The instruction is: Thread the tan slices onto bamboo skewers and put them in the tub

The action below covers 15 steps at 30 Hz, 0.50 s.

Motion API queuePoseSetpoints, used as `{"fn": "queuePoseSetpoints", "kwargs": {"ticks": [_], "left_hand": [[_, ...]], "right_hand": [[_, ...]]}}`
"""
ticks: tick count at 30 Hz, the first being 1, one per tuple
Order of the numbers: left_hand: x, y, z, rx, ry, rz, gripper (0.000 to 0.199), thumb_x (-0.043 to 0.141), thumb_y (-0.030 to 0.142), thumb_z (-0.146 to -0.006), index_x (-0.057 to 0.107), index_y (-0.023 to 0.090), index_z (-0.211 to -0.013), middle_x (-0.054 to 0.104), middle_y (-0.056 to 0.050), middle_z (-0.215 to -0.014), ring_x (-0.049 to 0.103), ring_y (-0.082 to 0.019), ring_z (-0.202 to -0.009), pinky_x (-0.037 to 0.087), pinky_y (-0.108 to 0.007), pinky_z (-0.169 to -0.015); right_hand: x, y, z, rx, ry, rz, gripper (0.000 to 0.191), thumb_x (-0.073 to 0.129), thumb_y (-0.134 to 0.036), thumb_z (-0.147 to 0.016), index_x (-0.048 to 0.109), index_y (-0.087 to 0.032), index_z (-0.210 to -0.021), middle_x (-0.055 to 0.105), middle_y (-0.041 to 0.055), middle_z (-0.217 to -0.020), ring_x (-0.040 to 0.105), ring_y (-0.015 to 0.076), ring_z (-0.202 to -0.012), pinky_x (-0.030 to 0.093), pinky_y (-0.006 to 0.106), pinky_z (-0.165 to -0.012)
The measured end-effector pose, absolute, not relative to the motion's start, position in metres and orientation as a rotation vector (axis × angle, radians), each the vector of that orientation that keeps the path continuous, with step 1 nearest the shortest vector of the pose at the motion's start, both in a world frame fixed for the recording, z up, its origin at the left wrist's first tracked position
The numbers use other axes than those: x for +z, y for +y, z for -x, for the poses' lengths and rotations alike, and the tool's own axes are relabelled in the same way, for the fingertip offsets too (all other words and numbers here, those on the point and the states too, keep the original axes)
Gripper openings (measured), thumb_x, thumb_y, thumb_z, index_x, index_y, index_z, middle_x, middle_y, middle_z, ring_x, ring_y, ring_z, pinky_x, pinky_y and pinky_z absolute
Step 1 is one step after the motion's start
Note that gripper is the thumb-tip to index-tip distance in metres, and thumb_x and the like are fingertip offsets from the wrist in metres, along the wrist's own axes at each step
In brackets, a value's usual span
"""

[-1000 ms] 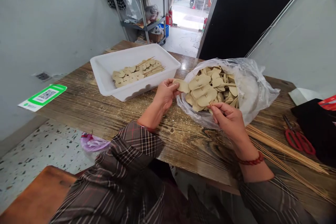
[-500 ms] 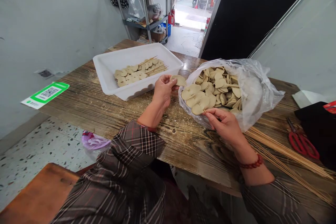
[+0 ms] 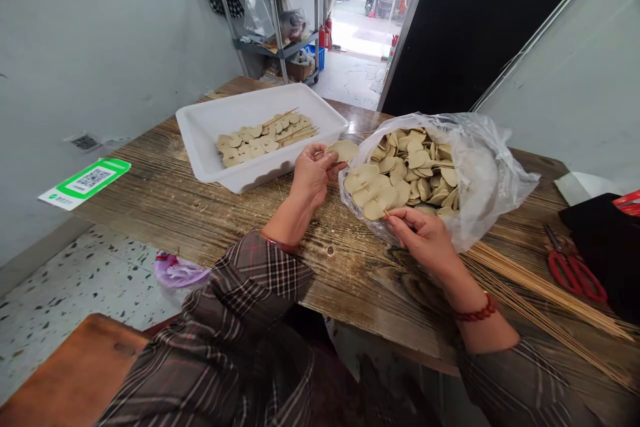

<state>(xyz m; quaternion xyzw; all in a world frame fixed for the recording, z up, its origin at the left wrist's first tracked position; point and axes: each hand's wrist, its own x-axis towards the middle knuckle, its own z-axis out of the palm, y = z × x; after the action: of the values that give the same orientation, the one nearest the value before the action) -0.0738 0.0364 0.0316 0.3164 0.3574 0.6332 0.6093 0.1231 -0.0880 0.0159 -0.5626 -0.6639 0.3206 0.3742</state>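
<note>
Between the thumb and fingers of my left hand (image 3: 313,173) is a flat, pale beige slice (image 3: 342,151), held just left of the bag. My right hand (image 3: 423,233) pinches the near end of a thin wooden skewer (image 3: 387,213). Several beige slices (image 3: 373,192) are threaded on that skewer in a row, lying over the bag's near left edge. Most of the skewer is hidden by them. Behind them the clear plastic bag (image 3: 493,160) stands open, full of loose slices (image 3: 420,157) of the same kind.
A white plastic tub (image 3: 200,120) at the back left holds finished-looking skewers of slices (image 3: 260,140). Bare skewers (image 3: 545,293) lie at the right, near red-handled scissors (image 3: 575,273). A green-and-white QR card (image 3: 87,183) lies at the table's left edge. A grey cart (image 3: 280,47) stands beyond.
The slice in my left hand has turned slightly, showing more of its flat face. My right hand stays on the skewer, almost still.
</note>
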Motion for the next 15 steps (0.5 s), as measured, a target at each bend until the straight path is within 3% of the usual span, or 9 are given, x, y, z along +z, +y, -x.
{"fn": "queuePoseSetpoints", "kwargs": {"ticks": [15], "left_hand": [[0.0327,0.0298,0.0675,1.453,0.851,-0.809,0.022,0.066,0.005,-0.069,0.047,0.016,-0.071,0.052,0.004,-0.073,0.058,-0.006,-0.067,0.056,-0.023,-0.070]], "right_hand": [[0.0136,-0.0886,-0.1186,0.692,-1.667,1.484,0.030,0.053,-0.039,-0.088,0.071,-0.015,-0.088,0.056,-0.0012,-0.053,0.050,0.0128,-0.051,0.035,0.025,-0.050]]}}
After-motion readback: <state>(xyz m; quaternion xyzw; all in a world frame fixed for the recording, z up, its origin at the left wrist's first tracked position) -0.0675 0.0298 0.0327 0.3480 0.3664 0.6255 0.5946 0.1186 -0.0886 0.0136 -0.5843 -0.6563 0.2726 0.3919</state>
